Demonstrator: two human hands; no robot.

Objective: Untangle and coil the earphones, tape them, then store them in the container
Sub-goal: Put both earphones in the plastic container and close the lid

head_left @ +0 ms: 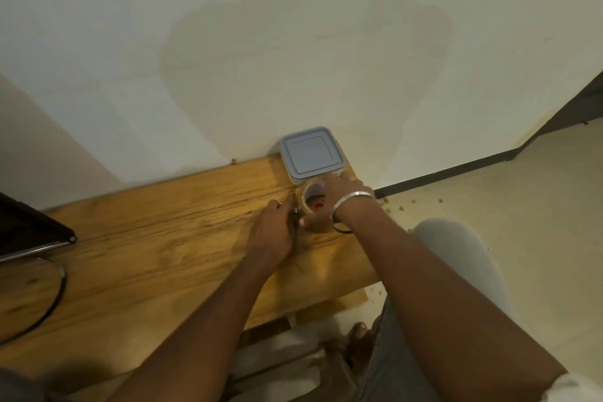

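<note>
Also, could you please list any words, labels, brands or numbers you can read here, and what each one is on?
No text can be read in this view.
Container lid: a plain raised square, no lettering.
Tape roll: the inside is too blurred to tell whether there is any print.
Dark device at the left edge: no marking shows.

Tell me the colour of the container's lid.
Pale blue-grey; the lid shows best in the head view.
</note>
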